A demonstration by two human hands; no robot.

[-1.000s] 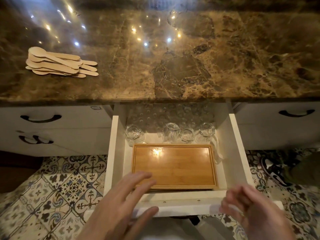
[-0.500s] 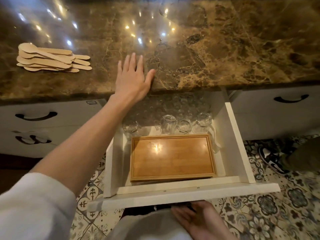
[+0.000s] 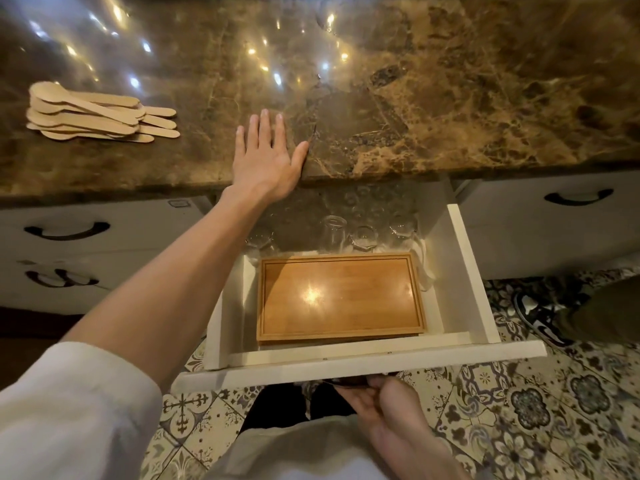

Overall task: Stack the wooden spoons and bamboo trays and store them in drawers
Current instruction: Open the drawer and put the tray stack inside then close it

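A stack of bamboo trays [image 3: 341, 296] lies flat in the open white drawer [image 3: 360, 365] below the counter. A pile of wooden spoons [image 3: 93, 116] rests on the marble counter at the far left. My left hand [image 3: 265, 157] lies flat on the counter edge, fingers spread, well right of the spoons and holding nothing. My right hand [image 3: 381, 407] is under the drawer's front panel, fingers curled around its dark handle, which is mostly hidden.
Several clear glasses [image 3: 334, 232] stand at the back of the drawer behind the trays. Closed white drawers with dark handles [image 3: 67, 232] [image 3: 573, 199] flank it. A person's shoe [image 3: 538, 320] stands on the patterned tile floor at the right.
My left hand rose from the drawer front to the counter edge and rests there. My right hand dropped below the drawer front and closed on the handle.
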